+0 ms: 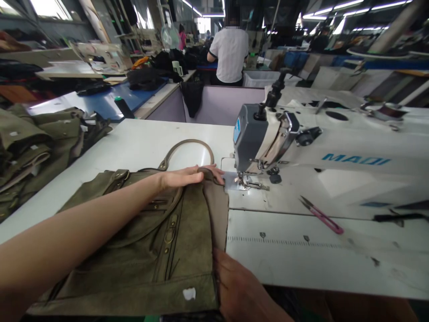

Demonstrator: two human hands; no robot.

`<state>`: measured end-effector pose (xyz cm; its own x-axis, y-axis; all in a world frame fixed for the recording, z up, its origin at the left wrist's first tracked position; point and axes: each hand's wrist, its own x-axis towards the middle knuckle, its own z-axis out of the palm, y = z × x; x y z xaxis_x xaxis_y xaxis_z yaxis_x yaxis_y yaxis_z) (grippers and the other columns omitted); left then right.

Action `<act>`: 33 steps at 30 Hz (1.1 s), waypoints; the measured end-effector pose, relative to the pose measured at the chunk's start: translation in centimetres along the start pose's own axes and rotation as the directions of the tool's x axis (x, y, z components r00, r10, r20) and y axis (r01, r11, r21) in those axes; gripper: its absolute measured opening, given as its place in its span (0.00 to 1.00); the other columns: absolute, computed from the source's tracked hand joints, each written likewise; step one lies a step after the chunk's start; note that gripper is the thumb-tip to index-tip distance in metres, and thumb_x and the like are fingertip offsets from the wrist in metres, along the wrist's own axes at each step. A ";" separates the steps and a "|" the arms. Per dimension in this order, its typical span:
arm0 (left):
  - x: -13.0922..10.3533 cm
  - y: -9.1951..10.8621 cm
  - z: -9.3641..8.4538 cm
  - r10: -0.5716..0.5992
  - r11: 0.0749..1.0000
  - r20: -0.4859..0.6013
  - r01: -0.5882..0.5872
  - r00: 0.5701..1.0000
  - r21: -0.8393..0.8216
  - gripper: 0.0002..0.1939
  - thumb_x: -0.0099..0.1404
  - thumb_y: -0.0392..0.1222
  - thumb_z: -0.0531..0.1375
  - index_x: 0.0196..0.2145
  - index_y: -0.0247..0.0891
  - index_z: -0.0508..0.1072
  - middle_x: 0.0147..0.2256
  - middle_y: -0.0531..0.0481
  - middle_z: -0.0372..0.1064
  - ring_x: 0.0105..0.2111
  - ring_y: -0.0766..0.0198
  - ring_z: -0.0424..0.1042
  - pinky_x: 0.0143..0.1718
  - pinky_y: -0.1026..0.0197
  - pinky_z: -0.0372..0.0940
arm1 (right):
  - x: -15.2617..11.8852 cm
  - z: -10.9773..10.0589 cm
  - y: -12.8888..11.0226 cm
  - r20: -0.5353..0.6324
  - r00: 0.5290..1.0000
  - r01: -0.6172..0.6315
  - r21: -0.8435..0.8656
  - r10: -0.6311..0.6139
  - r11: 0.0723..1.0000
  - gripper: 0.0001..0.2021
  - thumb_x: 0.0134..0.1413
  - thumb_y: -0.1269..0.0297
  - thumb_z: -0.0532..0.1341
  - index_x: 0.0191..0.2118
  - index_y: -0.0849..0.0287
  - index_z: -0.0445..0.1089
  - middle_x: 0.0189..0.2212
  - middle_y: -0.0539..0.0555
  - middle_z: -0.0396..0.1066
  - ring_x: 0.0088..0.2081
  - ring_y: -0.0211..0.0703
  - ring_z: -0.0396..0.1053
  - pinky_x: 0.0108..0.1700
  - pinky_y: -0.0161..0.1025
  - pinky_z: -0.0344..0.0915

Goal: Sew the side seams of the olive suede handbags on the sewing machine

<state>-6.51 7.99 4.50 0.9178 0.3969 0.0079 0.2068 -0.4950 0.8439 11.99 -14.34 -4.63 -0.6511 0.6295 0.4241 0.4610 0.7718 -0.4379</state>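
An olive-green handbag, with a rounded handle, brass rings and snaps, lies on the white sewing table. My left hand reaches across it and grips its far right corner, where the edge folds up over the fingers. Low on the bag's right side, my right hand is closed on the edge, its fingertips partly hidden. A paler lining strip shows along that side between the two hands. The sewing machine's needle and presser foot are just right of my left fingertips, apart from the bag.
Pink-handled thread snips lie on the machine bed, right of the needle. More olive bag pieces are heaped at the left. A dark thread cone stands beyond the table's left corner. A person in a white shirt is farther back.
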 end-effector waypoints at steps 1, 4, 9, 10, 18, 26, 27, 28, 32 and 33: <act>0.0 0.0 0.1 0.029 0.999 -0.032 -0.031 0.999 -0.037 0.40 0.65 0.73 0.37 0.42 0.39 0.73 0.55 0.40 0.67 0.62 0.50 0.57 0.66 0.46 0.46 | 0.0 0.0 -0.1 -0.006 1.000 -0.010 -0.017 0.010 1.000 0.16 0.64 0.73 0.52 0.53 0.62 0.70 0.53 0.60 0.71 0.60 0.47 0.62 0.64 0.43 0.60; 0.1 -0.1 1.1 -0.023 0.995 -0.043 0.027 0.999 0.098 0.29 0.70 0.63 0.43 0.33 0.39 0.72 0.54 0.42 0.68 0.60 0.52 0.61 0.66 0.45 0.46 | -0.2 0.1 0.0 -0.025 0.998 -0.061 -0.078 0.059 0.995 0.16 0.63 0.73 0.54 0.54 0.59 0.70 0.54 0.59 0.70 0.64 0.51 0.56 0.65 0.52 0.57; 0.5 -0.2 4.2 -0.061 0.710 -0.043 0.074 0.997 0.700 0.07 0.58 0.34 0.59 0.37 0.35 0.73 0.56 0.39 0.64 0.58 0.51 0.63 0.67 0.40 0.33 | -0.5 0.3 0.1 -0.058 0.994 -0.101 -0.104 0.095 0.989 0.18 0.61 0.74 0.55 0.55 0.57 0.70 0.54 0.56 0.71 0.64 0.48 0.57 0.66 0.48 0.57; 0.5 -0.1 4.5 -0.065 0.695 -0.043 0.076 0.997 0.715 0.08 0.59 0.36 0.61 0.38 0.35 0.72 0.57 0.37 0.63 0.58 0.50 0.63 0.67 0.40 0.33 | -0.5 0.3 0.0 -0.066 0.994 -0.097 -0.107 0.090 0.990 0.19 0.61 0.74 0.55 0.55 0.58 0.69 0.54 0.56 0.71 0.63 0.47 0.57 0.66 0.47 0.57; 0.9 -0.9 4.3 -0.111 0.929 -0.183 0.168 0.977 0.331 0.24 0.73 0.44 0.48 0.20 0.36 0.65 0.49 0.48 0.73 0.51 0.61 0.70 0.66 0.47 0.42 | 0.1 -0.7 -0.5 -0.063 0.986 -0.163 -0.151 0.155 0.975 0.22 0.58 0.74 0.55 0.58 0.60 0.68 0.60 0.60 0.64 0.66 0.52 0.52 0.64 0.50 0.60; 1.8 -0.8 4.7 -0.108 0.890 -0.276 0.217 0.955 0.402 0.21 0.60 0.37 0.63 0.50 0.39 0.64 0.52 0.44 0.68 0.48 0.57 0.69 0.49 0.54 0.63 | 1.2 -3.3 0.4 0.016 0.993 -0.112 -0.080 0.114 0.990 0.20 0.65 0.71 0.51 0.60 0.66 0.64 0.59 0.62 0.66 0.63 0.49 0.58 0.66 0.49 0.56; 2.2 -0.8 4.6 -0.141 0.858 -0.249 0.244 0.958 0.453 0.20 0.61 0.38 0.63 0.50 0.39 0.65 0.51 0.45 0.68 0.48 0.57 0.69 0.48 0.55 0.62 | 1.5 -3.7 0.7 0.035 0.993 -0.108 -0.092 0.111 0.990 0.20 0.66 0.71 0.50 0.60 0.67 0.64 0.60 0.63 0.64 0.64 0.49 0.57 0.66 0.49 0.56; 2.5 -0.8 4.5 -0.178 0.826 -0.228 0.271 0.957 0.495 0.18 0.61 0.40 0.64 0.48 0.39 0.68 0.49 0.45 0.68 0.48 0.56 0.68 0.47 0.55 0.62 | 1.8 -4.0 0.9 0.044 0.993 -0.102 -0.112 0.107 0.989 0.20 0.66 0.72 0.50 0.60 0.68 0.64 0.60 0.64 0.64 0.64 0.51 0.56 0.66 0.50 0.56; 4.1 -1.2 4.0 -0.273 0.770 -0.182 0.328 0.945 0.547 0.14 0.61 0.49 0.65 0.37 0.36 0.73 0.39 0.47 0.71 0.41 0.54 0.71 0.42 0.56 0.63 | 2.5 -4.3 2.3 0.065 0.997 -0.020 -0.150 0.030 0.988 0.18 0.64 0.76 0.49 0.54 0.74 0.68 0.56 0.69 0.68 0.61 0.54 0.61 0.65 0.52 0.59; 4.3 -1.4 3.9 -0.280 0.765 -0.169 0.326 0.945 0.555 0.14 0.61 0.51 0.65 0.34 0.35 0.73 0.37 0.47 0.71 0.40 0.54 0.71 0.41 0.56 0.62 | 2.5 -4.3 2.6 0.069 0.998 0.003 -0.142 0.007 0.990 0.17 0.64 0.77 0.49 0.53 0.75 0.69 0.54 0.70 0.69 0.60 0.54 0.63 0.64 0.51 0.60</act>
<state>-1.52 7.39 1.32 0.7521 0.6443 -0.1386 0.6456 -0.6783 0.3508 14.09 -10.39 -1.31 -0.6879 0.6270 0.3655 0.5398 0.7787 -0.3199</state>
